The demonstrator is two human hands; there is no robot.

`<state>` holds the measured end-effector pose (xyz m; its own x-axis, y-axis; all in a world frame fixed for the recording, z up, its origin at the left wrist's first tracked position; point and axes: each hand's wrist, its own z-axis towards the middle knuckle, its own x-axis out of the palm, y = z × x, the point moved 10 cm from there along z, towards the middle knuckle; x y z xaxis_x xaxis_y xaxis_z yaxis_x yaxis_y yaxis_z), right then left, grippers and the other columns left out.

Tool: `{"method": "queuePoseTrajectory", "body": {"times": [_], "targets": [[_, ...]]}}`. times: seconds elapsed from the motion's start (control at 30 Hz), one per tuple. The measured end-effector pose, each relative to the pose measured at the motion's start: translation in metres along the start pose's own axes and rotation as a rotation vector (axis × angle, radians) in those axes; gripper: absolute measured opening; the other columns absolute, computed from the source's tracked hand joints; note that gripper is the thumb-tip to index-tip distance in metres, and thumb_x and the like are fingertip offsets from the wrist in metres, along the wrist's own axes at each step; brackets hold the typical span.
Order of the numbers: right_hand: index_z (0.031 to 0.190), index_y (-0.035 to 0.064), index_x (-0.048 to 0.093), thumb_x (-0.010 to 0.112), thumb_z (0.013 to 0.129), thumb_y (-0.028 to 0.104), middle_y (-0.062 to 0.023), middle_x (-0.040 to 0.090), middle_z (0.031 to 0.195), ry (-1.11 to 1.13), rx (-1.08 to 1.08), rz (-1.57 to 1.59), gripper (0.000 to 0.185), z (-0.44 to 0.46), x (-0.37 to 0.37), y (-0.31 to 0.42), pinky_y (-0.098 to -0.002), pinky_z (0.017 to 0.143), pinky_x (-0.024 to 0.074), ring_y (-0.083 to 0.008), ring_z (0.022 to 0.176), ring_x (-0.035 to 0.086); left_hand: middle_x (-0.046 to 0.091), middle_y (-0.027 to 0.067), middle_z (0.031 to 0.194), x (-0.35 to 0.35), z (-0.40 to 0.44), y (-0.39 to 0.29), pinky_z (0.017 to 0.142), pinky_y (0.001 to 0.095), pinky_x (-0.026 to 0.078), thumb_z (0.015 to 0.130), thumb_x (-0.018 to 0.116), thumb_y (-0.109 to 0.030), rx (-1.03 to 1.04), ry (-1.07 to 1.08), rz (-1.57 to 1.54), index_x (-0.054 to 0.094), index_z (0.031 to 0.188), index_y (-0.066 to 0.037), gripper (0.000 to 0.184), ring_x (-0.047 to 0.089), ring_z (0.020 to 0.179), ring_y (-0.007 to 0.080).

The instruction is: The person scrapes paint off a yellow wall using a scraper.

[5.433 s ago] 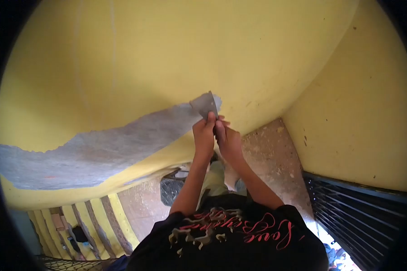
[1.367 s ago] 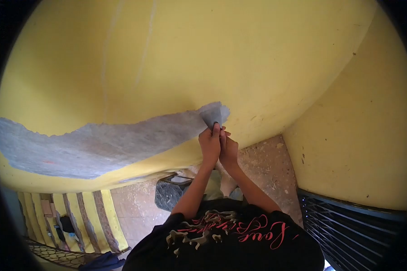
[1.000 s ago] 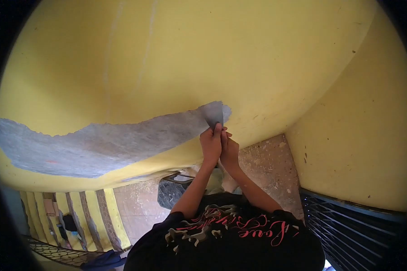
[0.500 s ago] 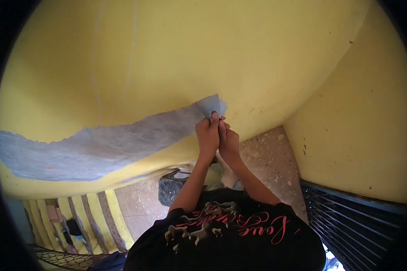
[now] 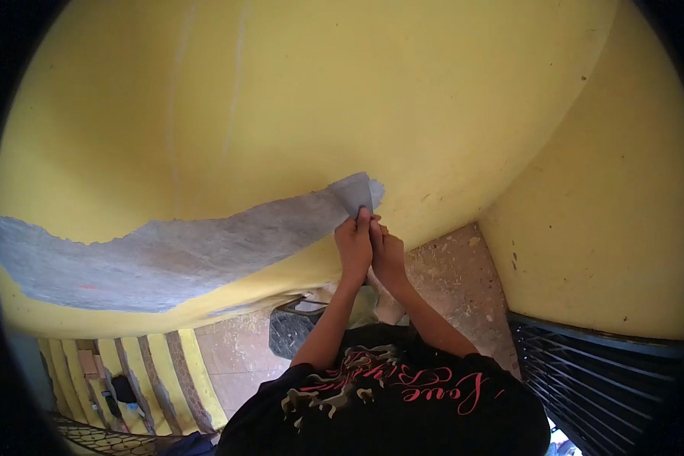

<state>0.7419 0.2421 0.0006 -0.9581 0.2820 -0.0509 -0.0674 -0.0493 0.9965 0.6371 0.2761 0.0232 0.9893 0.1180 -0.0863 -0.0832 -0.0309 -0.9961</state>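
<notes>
A putty knife (image 5: 356,194) with a wide grey blade lies against the yellow wall (image 5: 319,99). Its blade overlaps the right end of a long grey bare patch (image 5: 167,258) with ragged borders. My left hand (image 5: 353,245) is closed around the lower part of the knife, thumb up on the blade's base. Pressed beside it, my right hand (image 5: 388,254) is also closed on the tool. Fingers of both hands hide the handle.
Below the wall, a dark stool (image 5: 290,330) stands on the tiled floor (image 5: 239,349). Yellow-edged stairs (image 5: 148,380) descend at lower left, with dark items on them. A black metal railing (image 5: 585,380) is at lower right, under the side wall (image 5: 608,213).
Both hands and the putty knife have shifted slightly down. The blade's top edge, earlier above the patch border, now sits closer to it. The whole view has also shifted a little.
</notes>
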Motion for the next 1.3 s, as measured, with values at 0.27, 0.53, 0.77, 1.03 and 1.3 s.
{"method": "queuePoseTrajectory", "body": {"times": [0.27,0.53,0.77,1.03,1.3], "targets": [[0.083,-0.0006,0.059,0.034,0.099,0.042,-0.0169,0.059,0.063,0.051,0.037,-0.020,0.052,0.010,-0.001,0.013,-0.0365,0.054,0.0450,-0.0286,0.059,0.062,0.064,0.0093,0.064,0.009,-0.001,-0.019,0.055,0.0263,0.047,0.096,0.051,-0.030,0.008,0.008,-0.059,0.062,0.075,0.006,0.043,0.059,0.057,0.0146],[0.086,-0.0027,0.057,0.036,0.099,0.041,-0.0136,0.056,0.063,0.020,0.006,0.007,0.051,0.018,0.003,0.009,-0.0325,0.055,0.0418,-0.0169,0.060,0.055,0.065,0.0108,0.063,-0.003,0.008,-0.020,0.057,0.0300,0.047,0.094,0.051,-0.027,0.078,-0.058,0.006,0.063,0.073,0.008,0.042,0.060,0.057,0.0157],[0.087,-0.0016,0.059,0.036,0.099,0.041,-0.0105,0.056,0.060,0.121,0.064,0.064,0.050,0.022,0.004,0.007,-0.0314,0.053,0.0421,-0.0165,0.057,0.054,0.065,0.0113,0.064,0.008,0.008,-0.029,0.058,0.0283,0.048,0.095,0.050,-0.026,0.057,0.030,-0.014,0.064,0.076,0.008,0.041,0.061,0.058,0.0150],[0.085,-0.0019,0.060,0.035,0.099,0.043,-0.0126,0.057,0.059,0.118,-0.043,0.144,0.053,0.019,-0.004,0.060,-0.0329,0.054,0.0442,-0.0216,0.055,0.059,0.066,0.0114,0.065,0.006,0.000,-0.068,0.058,0.0286,0.048,0.096,0.049,-0.025,0.091,0.025,-0.112,0.065,0.078,0.008,0.041,0.061,0.058,0.0152],[0.083,-0.0012,0.058,0.035,0.099,0.043,-0.0132,0.055,0.057,0.074,0.068,0.045,0.052,0.008,0.005,0.009,-0.0345,0.052,0.0423,-0.0227,0.054,0.057,0.064,0.0094,0.065,0.005,-0.001,-0.020,0.058,0.0259,0.048,0.097,0.049,-0.033,-0.042,0.057,-0.035,0.061,0.079,0.005,0.044,0.060,0.059,0.0151]]}}
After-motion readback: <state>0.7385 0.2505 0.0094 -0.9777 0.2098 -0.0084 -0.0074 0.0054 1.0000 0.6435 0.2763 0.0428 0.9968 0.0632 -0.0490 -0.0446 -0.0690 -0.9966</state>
